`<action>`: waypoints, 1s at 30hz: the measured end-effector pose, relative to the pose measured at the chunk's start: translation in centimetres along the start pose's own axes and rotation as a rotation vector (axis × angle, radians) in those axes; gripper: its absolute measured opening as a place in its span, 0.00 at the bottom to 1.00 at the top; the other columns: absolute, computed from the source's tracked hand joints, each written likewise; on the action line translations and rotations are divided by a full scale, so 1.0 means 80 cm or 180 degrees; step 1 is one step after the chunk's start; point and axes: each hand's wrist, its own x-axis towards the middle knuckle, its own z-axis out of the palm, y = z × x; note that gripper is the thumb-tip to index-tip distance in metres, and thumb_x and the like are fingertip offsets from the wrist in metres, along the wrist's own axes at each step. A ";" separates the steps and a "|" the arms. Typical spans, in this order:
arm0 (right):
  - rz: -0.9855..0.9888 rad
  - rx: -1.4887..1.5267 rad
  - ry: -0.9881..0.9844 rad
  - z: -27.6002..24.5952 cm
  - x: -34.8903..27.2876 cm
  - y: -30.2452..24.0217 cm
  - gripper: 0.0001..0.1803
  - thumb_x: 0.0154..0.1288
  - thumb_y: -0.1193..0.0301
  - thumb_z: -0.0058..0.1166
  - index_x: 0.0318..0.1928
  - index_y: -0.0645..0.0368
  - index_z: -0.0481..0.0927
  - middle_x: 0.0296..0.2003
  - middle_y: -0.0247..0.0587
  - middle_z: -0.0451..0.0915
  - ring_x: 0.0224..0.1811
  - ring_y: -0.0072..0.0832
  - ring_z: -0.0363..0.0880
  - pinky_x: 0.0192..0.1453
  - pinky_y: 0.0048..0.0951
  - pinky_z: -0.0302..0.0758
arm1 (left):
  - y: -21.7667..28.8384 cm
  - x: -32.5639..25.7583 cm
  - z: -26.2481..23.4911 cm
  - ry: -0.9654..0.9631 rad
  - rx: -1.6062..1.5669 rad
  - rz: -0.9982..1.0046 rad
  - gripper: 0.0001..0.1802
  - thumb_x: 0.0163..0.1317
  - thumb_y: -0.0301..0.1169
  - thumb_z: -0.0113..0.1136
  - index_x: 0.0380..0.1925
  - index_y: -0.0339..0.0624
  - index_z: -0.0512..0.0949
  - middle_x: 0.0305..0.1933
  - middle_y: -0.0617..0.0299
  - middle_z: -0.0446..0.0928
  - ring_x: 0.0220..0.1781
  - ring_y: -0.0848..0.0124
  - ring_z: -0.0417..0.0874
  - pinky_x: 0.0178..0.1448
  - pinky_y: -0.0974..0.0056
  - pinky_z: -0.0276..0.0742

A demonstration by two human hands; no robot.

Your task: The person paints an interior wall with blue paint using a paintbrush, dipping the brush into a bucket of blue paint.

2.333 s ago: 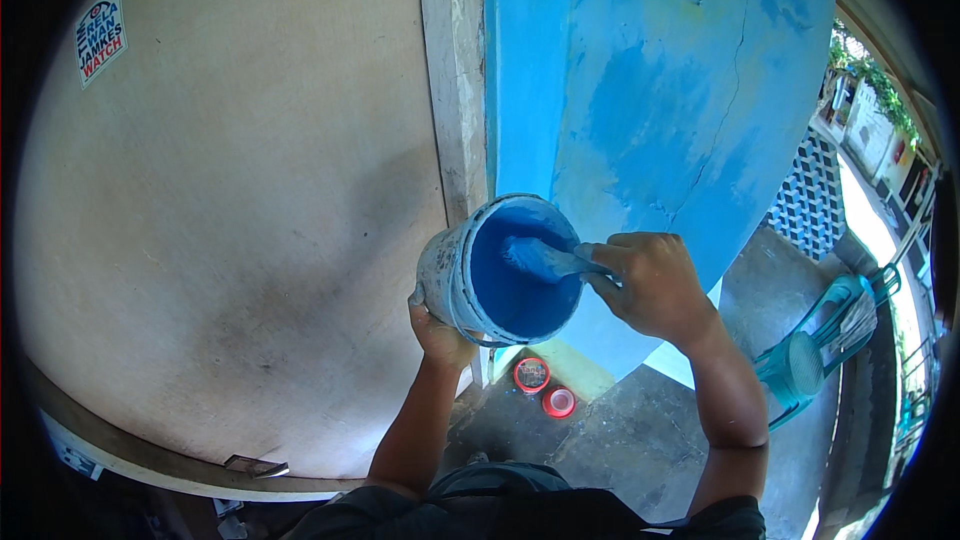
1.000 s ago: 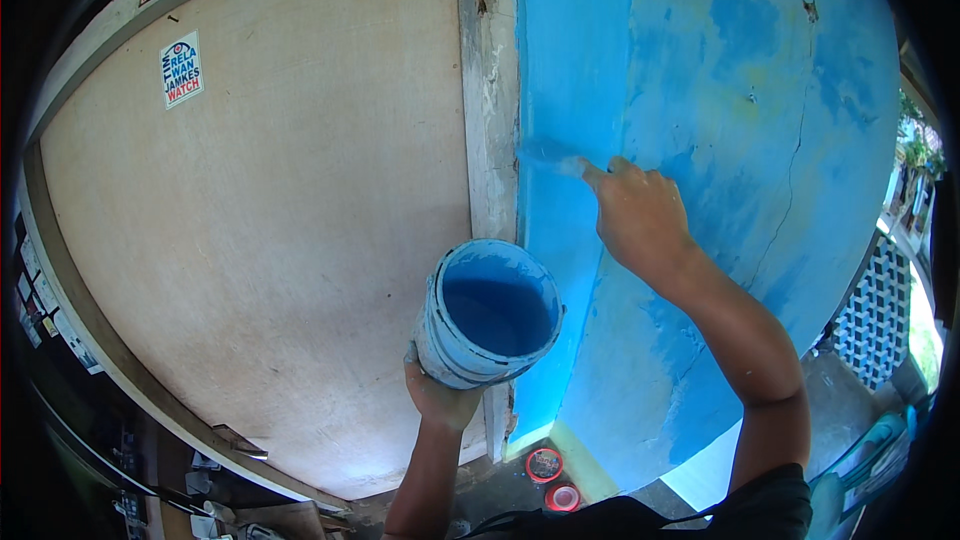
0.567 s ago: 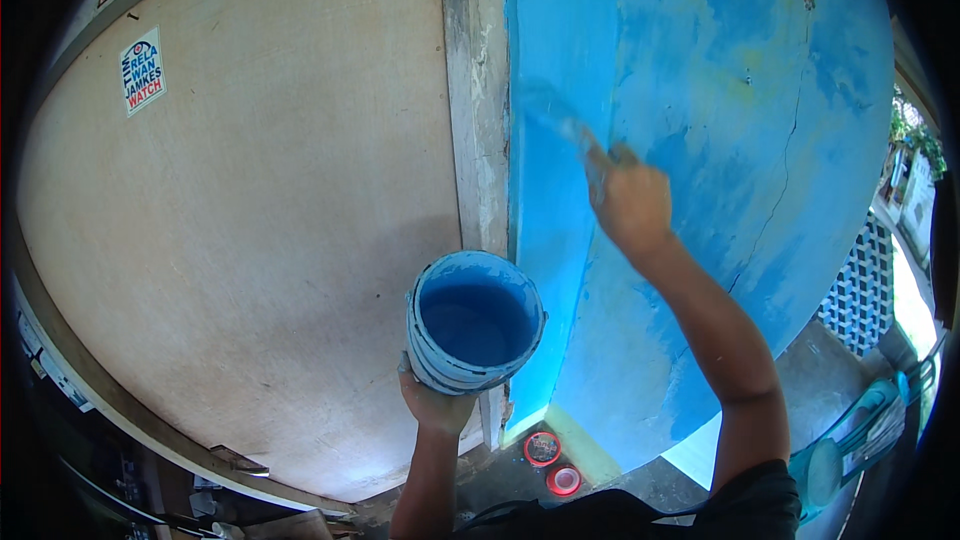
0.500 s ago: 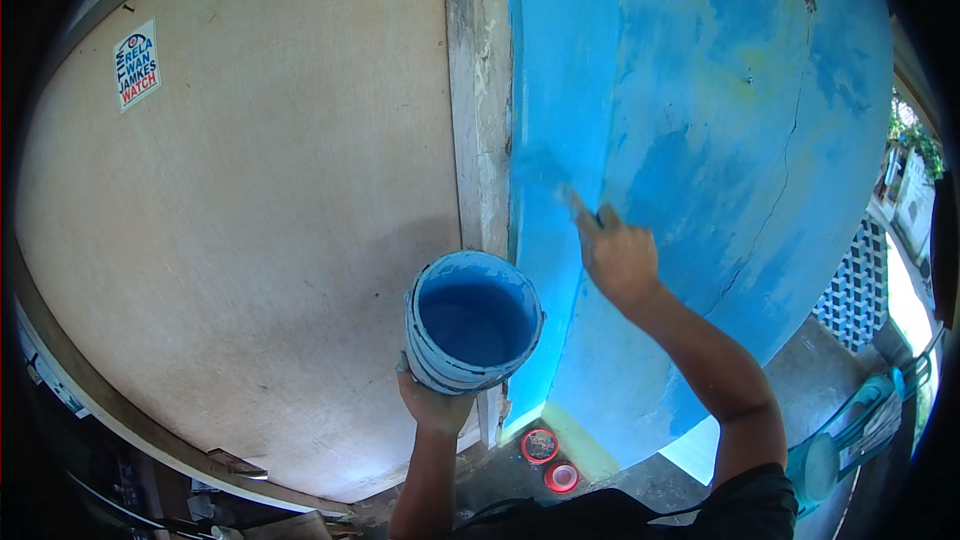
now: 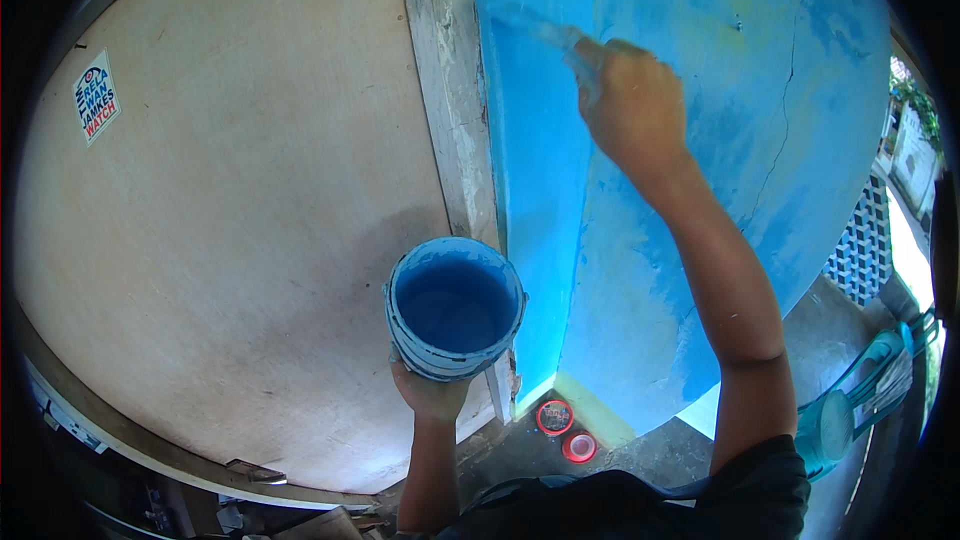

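Observation:
From underneath, my left hand grips a paint bucket with streaked sides, its open mouth tilted toward me and blue paint inside. My right hand is raised high and closed around the handle of a paintbrush, blurred by motion. The bristle end points left, at the upper part of a bright blue wall strip beside a worn wooden post. Right of the strip, the wider wall has patchy darker blue areas and a long crack.
A pale wooden panel with a sticker fills the left side. On the floor by the corner sit two round red-rimmed things. A green chair stands at the lower right, near a patterned tile panel.
My right hand has moved up with the paintbrush along the blue strip. The bucket in my left hand appears slightly further left, and the view has shifted upward relative to the wall.

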 end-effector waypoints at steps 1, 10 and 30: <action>-0.0055 -0.0068 -0.0326 0.023 -0.026 -0.013 0.21 0.69 0.75 0.55 0.61 0.54 0.83 0.32 0.51 0.83 0.28 0.49 0.86 0.31 0.48 0.83 | 0.002 -0.002 -0.006 0.0278 -0.0380 -0.0200 0.37 0.77 0.56 0.32 0.76 0.45 0.63 0.78 0.46 0.64 0.78 0.47 0.68 0.72 0.35 0.76; -0.0873 0.0453 -0.2589 0.031 -0.198 0.006 0.10 0.64 0.76 0.57 0.45 0.61 0.86 0.29 0.53 0.84 0.30 0.46 0.89 0.34 0.50 0.83 | 0.006 -0.017 0.036 0.0722 -0.0063 -0.0338 0.43 0.73 0.65 0.42 0.76 0.46 0.58 0.77 0.47 0.63 0.78 0.53 0.67 0.64 0.42 0.84; -0.0708 0.0860 -0.3240 0.122 -0.422 0.007 0.14 0.67 0.71 0.56 0.51 0.57 0.86 0.31 0.45 0.84 0.29 0.40 0.90 0.30 0.43 0.83 | -0.010 -0.090 0.086 0.1307 -0.0525 0.0081 0.34 0.76 0.51 0.52 0.73 0.44 0.60 0.73 0.49 0.68 0.72 0.55 0.72 0.64 0.44 0.82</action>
